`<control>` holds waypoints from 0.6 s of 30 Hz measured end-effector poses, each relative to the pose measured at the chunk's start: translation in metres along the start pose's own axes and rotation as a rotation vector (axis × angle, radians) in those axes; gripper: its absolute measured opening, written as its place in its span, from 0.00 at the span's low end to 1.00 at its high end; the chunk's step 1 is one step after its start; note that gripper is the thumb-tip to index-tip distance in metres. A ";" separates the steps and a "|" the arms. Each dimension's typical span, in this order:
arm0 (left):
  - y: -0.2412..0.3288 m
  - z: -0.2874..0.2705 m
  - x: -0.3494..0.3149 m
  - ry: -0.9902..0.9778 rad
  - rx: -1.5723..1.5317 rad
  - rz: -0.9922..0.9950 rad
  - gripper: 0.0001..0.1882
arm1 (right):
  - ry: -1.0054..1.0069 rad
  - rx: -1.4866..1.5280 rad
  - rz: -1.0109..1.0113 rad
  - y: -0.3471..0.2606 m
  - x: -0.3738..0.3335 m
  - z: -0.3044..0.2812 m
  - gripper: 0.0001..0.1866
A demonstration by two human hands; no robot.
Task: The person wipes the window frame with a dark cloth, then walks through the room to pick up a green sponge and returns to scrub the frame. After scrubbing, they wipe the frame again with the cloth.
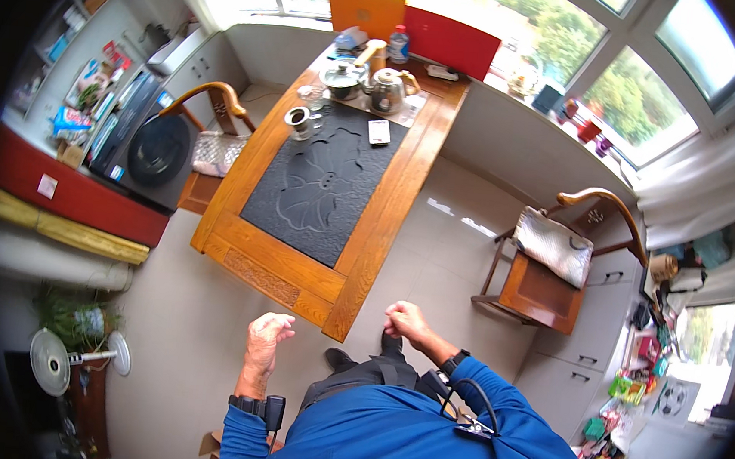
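My left hand hangs in the air just off the near end of a wooden tea table. Its fingers are loosely bent, with gaps between the tips, and nothing shows in them. To the right of the table's near corner, my right hand is curled into a loose fist; no object shows in it. Neither hand touches the table. Set into the tabletop is a dark stone panel with a carved leaf pattern. Toward its far end stand a lidded pot, a glass teapot, a glass cup and a small white box.
Wooden armchairs with pale cushions stand left and right of the table. A black front-loading washer is at the left, a white fan at the lower left. A cluttered counter runs along the right, above grey cabinets.
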State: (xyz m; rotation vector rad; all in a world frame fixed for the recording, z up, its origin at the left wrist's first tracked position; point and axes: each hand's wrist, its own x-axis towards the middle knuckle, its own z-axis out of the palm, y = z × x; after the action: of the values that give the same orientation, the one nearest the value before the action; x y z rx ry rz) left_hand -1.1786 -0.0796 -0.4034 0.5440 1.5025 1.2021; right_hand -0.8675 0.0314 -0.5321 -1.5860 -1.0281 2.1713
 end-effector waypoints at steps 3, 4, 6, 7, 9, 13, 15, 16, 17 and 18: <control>-0.018 -0.014 -0.004 0.131 0.059 -0.038 0.08 | 0.078 -0.114 0.046 0.028 0.014 -0.023 0.06; -0.025 -0.017 -0.006 0.201 0.068 -0.052 0.08 | 0.078 -0.163 0.000 0.035 0.016 -0.031 0.06; -0.041 -0.023 -0.012 0.249 0.014 -0.049 0.09 | 0.076 -0.240 -0.003 0.041 0.024 -0.039 0.06; -0.051 -0.025 -0.013 0.293 0.001 -0.054 0.11 | 0.034 -0.167 -0.031 0.044 0.028 -0.042 0.06; -0.065 -0.030 -0.016 0.347 -0.029 -0.122 0.13 | -0.048 -0.133 -0.005 0.039 0.037 -0.044 0.09; -0.082 -0.058 -0.022 0.397 -0.011 -0.169 0.11 | -0.169 -0.219 0.012 0.014 0.061 -0.017 0.06; -0.087 -0.075 -0.032 0.439 -0.082 -0.121 0.12 | -0.243 -0.289 -0.021 -0.008 0.080 0.009 0.06; -0.091 -0.082 -0.039 0.452 -0.105 -0.092 0.12 | -0.259 -0.325 -0.030 -0.015 0.083 0.018 0.06; -0.093 -0.090 -0.045 0.468 -0.118 -0.109 0.12 | -0.258 -0.360 -0.040 -0.024 0.087 0.029 0.06; -0.098 -0.098 -0.052 0.492 -0.126 -0.094 0.13 | -0.259 -0.393 -0.067 -0.032 0.091 0.040 0.07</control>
State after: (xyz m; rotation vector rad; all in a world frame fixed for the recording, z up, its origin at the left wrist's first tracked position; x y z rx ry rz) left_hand -1.2267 -0.1985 -0.4762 0.0892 1.8210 1.4099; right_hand -0.9439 0.0919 -0.5705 -1.4089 -1.6471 2.2729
